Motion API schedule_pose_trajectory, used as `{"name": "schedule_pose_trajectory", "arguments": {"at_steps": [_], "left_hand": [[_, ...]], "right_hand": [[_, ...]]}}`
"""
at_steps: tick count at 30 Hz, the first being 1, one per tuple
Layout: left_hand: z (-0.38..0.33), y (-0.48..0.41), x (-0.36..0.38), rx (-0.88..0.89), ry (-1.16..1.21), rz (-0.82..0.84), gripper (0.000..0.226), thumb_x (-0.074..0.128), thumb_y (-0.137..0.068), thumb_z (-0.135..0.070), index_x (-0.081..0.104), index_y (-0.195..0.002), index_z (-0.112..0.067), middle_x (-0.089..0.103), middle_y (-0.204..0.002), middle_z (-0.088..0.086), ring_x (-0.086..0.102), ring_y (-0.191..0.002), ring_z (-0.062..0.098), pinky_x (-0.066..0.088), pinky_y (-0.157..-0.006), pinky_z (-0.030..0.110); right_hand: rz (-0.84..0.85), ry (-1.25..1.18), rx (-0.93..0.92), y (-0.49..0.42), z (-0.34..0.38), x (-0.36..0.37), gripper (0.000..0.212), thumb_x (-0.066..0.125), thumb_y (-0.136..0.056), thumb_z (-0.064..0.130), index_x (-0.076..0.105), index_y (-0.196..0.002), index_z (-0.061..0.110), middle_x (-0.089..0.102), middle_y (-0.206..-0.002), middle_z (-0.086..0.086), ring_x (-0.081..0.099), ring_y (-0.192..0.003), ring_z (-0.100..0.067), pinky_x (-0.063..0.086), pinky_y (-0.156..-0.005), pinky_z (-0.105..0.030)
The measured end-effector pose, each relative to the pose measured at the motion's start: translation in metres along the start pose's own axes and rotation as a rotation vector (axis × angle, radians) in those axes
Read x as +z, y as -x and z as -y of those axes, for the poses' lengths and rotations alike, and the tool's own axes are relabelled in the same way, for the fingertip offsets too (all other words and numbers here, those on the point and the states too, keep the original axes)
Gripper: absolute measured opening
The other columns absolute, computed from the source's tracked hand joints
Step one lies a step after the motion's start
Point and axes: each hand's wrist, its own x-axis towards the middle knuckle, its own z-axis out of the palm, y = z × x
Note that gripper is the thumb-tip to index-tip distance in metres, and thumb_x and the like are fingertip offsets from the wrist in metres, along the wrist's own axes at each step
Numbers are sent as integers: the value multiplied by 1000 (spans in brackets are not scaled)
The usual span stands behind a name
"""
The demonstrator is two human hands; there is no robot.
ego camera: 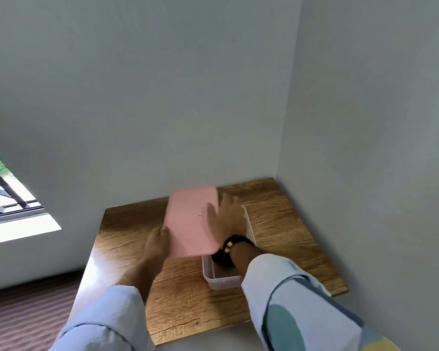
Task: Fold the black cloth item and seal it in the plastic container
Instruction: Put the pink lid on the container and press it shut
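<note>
A clear plastic container (pixel 222 281) stands on the wooden table (pixel 178 295). The black cloth (pixel 222 258) lies inside it, mostly hidden by my right wrist. A pink lid (pixel 188 221) is held tilted above the container's left half. My left hand (pixel 156 243) grips the lid's near left corner. My right hand (pixel 226 217) lies flat on the lid's right edge, fingers spread. A black watch sits on my right wrist.
The table sits in a corner, with white walls (pixel 162 97) behind and to the right. A window (pixel 8 196) with dark bars opens at the left. A striped floor (pixel 23 320) lies below the table's left edge.
</note>
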Motion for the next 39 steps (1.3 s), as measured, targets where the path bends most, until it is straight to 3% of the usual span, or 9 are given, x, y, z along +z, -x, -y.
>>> {"name": "schedule_pose_trajectory", "arguments": {"at_steps": [3, 5, 10, 16, 24, 29, 33, 36, 39], "left_hand": [[0, 17, 45, 22, -33, 60, 40, 31, -112, -22, 59, -130, 0, 67, -126, 23, 64, -95, 27, 51, -76, 35], [3, 28, 67, 5, -85, 61, 39, 33, -111, -20, 61, -133, -3, 68, -123, 19, 66, -93, 24, 55, -76, 36], [5, 48, 83, 116, -336, -119, 33, 47, -102, -26, 75, -111, -12, 77, -101, 9, 74, -86, 28, 66, -79, 47], [8, 44, 71, 63, -606, -73, 48, 47, -105, -43, 78, -81, -16, 78, -80, 0, 77, -71, 21, 68, -71, 39], [8, 38, 80, 118, -567, 6, 39, 43, -108, -38, 76, -120, -19, 78, -104, 1, 76, -90, 21, 67, -83, 43], [9, 32, 89, 176, -506, -2, 49, 38, -106, -28, 47, -155, -27, 72, -127, 5, 71, -102, 25, 63, -87, 43], [5, 8, 94, 44, -337, -12, 45, 43, -104, -31, 53, -146, -20, 71, -127, 7, 72, -105, 28, 64, -91, 50], [0, -22, 97, 4, -250, -63, 39, 41, -107, -38, 63, -129, -15, 72, -109, 5, 70, -88, 20, 62, -75, 37], [-4, -49, 98, 17, -247, -110, 43, 40, -108, -43, 67, -122, -13, 70, -105, 4, 62, -78, 13, 47, -59, 27]], "right_hand": [[226, -207, 232, -15, -45, -22, 35, 54, -93, 19, 66, -123, 6, 69, -127, -16, 64, -118, -36, 52, -99, -41], [259, -210, 314, -14, -70, -26, 35, 53, -91, 10, 69, -122, 6, 72, -124, -15, 65, -116, -36, 53, -100, -43], [178, -153, 387, -8, -94, -10, 34, 56, -97, 15, 70, -127, 10, 71, -128, -11, 65, -117, -31, 52, -97, -38], [61, -42, 402, -7, -92, -5, 33, 50, -97, 16, 72, -123, 15, 70, -125, -12, 66, -115, -33, 58, -92, -41], [122, -86, 494, 0, -97, 3, 37, 44, -100, 16, 57, -134, 13, 62, -136, -13, 60, -123, -35, 52, -101, -46], [155, -84, 425, -4, -105, 11, 35, 39, -105, 24, 52, -135, 12, 66, -128, -11, 64, -114, -30, 53, -92, -39], [175, -107, 419, -20, -115, 14, 40, 33, -108, 36, 57, -125, 9, 69, -118, -13, 64, -107, -32, 46, -85, -36], [178, -179, 395, -46, -118, 15, 37, 38, -106, 31, 59, -121, 4, 68, -118, -17, 63, -109, -35, 49, -90, -41], [196, -213, 369, -66, -118, 19, 38, 39, -106, 34, 60, -120, 5, 67, -115, -15, 62, -109, -35, 49, -93, -43]]}}
